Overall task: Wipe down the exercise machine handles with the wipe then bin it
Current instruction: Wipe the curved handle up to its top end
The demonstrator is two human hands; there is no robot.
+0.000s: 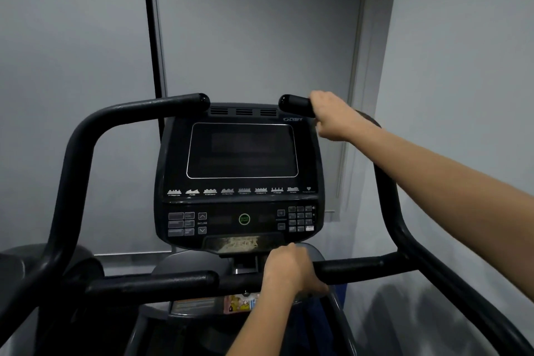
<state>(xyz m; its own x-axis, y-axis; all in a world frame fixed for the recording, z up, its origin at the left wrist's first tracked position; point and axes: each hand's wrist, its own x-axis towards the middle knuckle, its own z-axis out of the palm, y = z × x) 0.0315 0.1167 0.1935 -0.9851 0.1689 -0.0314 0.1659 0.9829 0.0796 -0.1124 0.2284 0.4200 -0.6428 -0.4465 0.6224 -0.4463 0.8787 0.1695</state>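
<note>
Console point(242, 170) sits between the handles. Right hand point(336, 115) grips the upper right handle point(294, 104), which points toward 9 o'clock. Left hand point(290, 267) grips the horizontal crossbar point(150, 283) at 6 o'clock.

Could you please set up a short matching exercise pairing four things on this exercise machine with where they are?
Things:
1. right hand
2. left hand
3. quick start button
4. upper left handle

Places:
A. centre of the console keypad
B. gripping the lower crossbar
C. gripping the upper right handle
D. free, no hand on it

Pairs: 1-C, 2-B, 3-A, 4-D
</note>
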